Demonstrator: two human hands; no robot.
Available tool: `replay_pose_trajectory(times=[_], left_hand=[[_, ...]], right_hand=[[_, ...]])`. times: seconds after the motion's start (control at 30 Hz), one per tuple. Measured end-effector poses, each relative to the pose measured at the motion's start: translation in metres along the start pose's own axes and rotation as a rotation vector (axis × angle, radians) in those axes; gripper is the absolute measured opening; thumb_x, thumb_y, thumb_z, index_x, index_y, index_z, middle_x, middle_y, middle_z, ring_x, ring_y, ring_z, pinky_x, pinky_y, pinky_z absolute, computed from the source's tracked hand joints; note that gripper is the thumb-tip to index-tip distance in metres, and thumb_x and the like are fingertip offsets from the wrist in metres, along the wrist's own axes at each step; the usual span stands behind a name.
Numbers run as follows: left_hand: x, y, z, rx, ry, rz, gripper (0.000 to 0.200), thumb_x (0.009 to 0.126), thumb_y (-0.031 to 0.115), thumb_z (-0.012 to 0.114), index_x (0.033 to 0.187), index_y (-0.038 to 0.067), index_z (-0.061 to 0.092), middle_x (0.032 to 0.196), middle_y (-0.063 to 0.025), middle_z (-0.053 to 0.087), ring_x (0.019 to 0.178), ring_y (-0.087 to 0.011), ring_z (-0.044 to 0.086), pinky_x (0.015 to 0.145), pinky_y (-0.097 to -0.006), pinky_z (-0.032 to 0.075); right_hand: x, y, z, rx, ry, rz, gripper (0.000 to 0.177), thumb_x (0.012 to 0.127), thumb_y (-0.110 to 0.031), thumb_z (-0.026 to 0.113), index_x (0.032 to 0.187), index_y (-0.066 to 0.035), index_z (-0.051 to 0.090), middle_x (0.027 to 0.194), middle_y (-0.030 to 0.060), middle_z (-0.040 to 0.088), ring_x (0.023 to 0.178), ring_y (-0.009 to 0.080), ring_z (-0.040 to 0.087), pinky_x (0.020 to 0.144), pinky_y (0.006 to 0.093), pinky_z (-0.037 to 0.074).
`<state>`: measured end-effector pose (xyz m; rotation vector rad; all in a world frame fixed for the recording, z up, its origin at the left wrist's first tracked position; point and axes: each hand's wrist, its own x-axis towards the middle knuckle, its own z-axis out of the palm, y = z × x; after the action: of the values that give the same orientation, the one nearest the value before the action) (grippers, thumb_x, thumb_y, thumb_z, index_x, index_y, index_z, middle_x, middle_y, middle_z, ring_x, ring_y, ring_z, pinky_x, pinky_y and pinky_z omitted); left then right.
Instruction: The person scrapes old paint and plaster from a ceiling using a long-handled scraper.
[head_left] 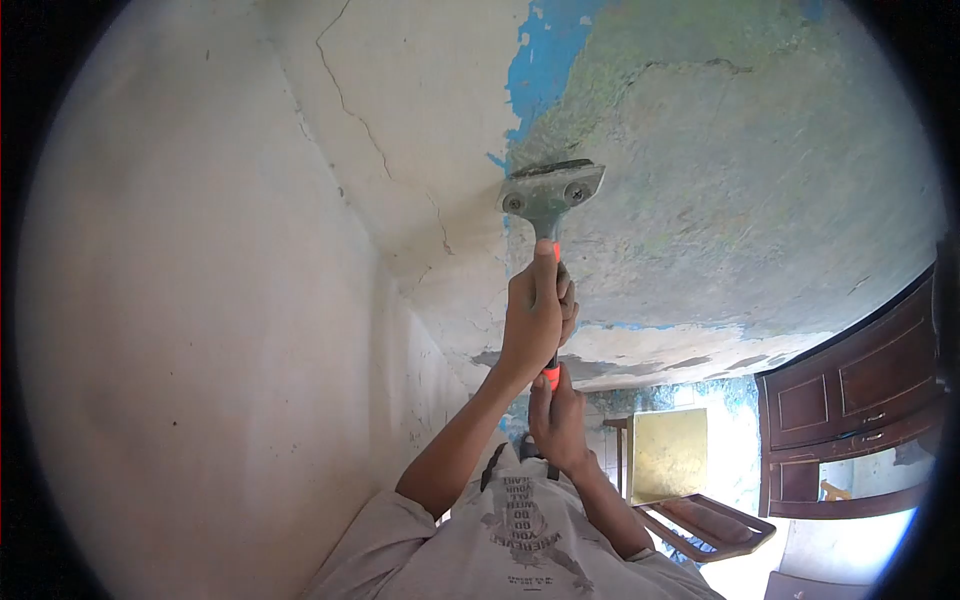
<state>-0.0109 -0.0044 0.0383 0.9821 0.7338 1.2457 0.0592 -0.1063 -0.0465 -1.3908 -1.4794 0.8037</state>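
A long-handled wall scraper (545,205) points up the wall, its wide metal head fixed with two screws. Around the upper part of its orange and black handle, my left hand (537,302) is closed, with the thumb along the shaft. My right hand (560,418) grips the lower end, near an orange band. The blade lies at or very near the wall, by the border between white paint (440,110) and bare grey-green plaster (720,190). Just above the head, a strip of blue paint (545,65) shows. Whether the blade touches the surface is hard to tell.
A wall corner runs down on the left beside a pale wall (200,300); a crack crosses the white paint. Behind me at the lower right are a wooden chair (670,455) with a yellowish panel and a dark wooden cabinet (850,390).
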Motion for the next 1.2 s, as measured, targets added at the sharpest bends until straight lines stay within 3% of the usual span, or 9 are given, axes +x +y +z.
replay_pose_trajectory(times=[0.1,0.2,0.3,0.47,0.73,0.93,1.03,1.1,1.2], left_hand=[[-0.004,-0.005,0.001,-0.01,0.005,-0.002,0.059,0.107,0.057,0.037,0.068,0.012,0.035,0.053,0.005,0.031,0.039,-0.005,0.027,0.034,-0.0251,0.02],[0.001,0.002,0.006,0.028,0.018,-0.001,0.061,0.104,0.064,0.034,0.071,0.012,0.033,0.054,0.0049,0.028,0.04,-0.0053,0.026,0.035,-0.0259,0.018],[0.002,0.016,0.009,0.049,-0.001,-0.006,0.062,0.104,0.066,0.032,0.072,0.013,0.032,0.054,0.005,0.027,0.04,-0.0054,0.025,0.036,-0.0264,0.016],[-0.003,-0.005,-0.001,-0.007,0.021,-0.027,0.058,0.107,0.056,0.035,0.07,0.011,0.035,0.054,0.0045,0.031,0.039,-0.0048,0.026,0.034,-0.0256,0.019],[-0.006,-0.014,0.002,-0.018,0.01,-0.012,0.06,0.105,0.063,0.034,0.072,0.013,0.034,0.054,0.0047,0.029,0.04,-0.0051,0.026,0.036,-0.0259,0.017],[0.003,0.0,0.006,0.022,0.017,-0.008,0.062,0.103,0.067,0.034,0.072,0.013,0.033,0.055,0.0043,0.03,0.04,-0.0054,0.026,0.036,-0.026,0.017],[0.003,0.017,0.008,0.008,-0.02,0.001,0.061,0.104,0.065,0.035,0.071,0.013,0.033,0.054,0.0046,0.029,0.039,-0.0053,0.026,0.035,-0.0257,0.018],[0.0,0.004,0.003,-0.019,-0.005,0.001,0.061,0.106,0.06,0.035,0.068,0.013,0.034,0.053,0.0045,0.031,0.038,-0.0052,0.028,0.034,-0.0252,0.02],[-0.001,-0.006,0.003,0.025,0.004,0.023,0.062,0.103,0.067,0.034,0.072,0.014,0.032,0.054,0.0059,0.027,0.04,-0.0053,0.026,0.036,-0.0261,0.017]], right_hand=[[-0.006,0.012,0.001,0.056,-0.032,0.063,0.02,0.104,-0.016,0.051,0.103,0.004,0.048,0.063,0.0239,0.059,0.058,0.0454,0.064,0.05,0.0469,0.045],[-0.001,0.005,-0.001,-0.016,0.007,-0.054,0.02,0.104,-0.015,0.051,0.104,0.005,0.048,0.063,0.024,0.06,0.059,0.0458,0.063,0.05,0.0476,0.045],[0.004,-0.005,0.0,-0.014,0.024,-0.034,0.03,0.107,-0.021,0.044,0.104,0.008,0.05,0.06,0.0174,0.056,0.05,0.0309,0.061,0.049,0.0411,0.044],[-0.004,0.01,0.0,-0.053,0.008,-0.045,0.03,0.107,-0.022,0.043,0.104,0.008,0.05,0.059,0.0177,0.056,0.05,0.031,0.06,0.049,0.041,0.043],[-0.009,0.007,-0.004,-0.021,0.006,0.025,0.027,0.107,-0.019,0.045,0.105,0.007,0.05,0.06,0.0188,0.056,0.049,0.0301,0.06,0.048,0.0417,0.042],[0.0,0.007,-0.001,-0.06,0.074,-0.117,0.025,0.106,-0.018,0.045,0.107,0.007,0.05,0.062,0.0214,0.058,0.052,0.0394,0.062,0.047,0.0431,0.042],[0.007,-0.016,-0.005,-0.025,0.054,-0.044,0.021,0.105,-0.014,0.051,0.102,0.006,0.048,0.06,0.023,0.059,0.055,0.0438,0.064,0.048,0.0464,0.044],[-0.002,0.0,-0.001,-0.05,0.047,-0.034,0.026,0.106,-0.018,0.047,0.107,0.009,0.049,0.06,0.0215,0.059,0.053,0.0398,0.063,0.047,0.0447,0.043],[-0.004,0.009,-0.003,-0.077,0.03,-0.053,0.03,0.107,-0.02,0.045,0.108,0.01,0.05,0.06,0.0201,0.059,0.051,0.0362,0.063,0.047,0.0434,0.043]])
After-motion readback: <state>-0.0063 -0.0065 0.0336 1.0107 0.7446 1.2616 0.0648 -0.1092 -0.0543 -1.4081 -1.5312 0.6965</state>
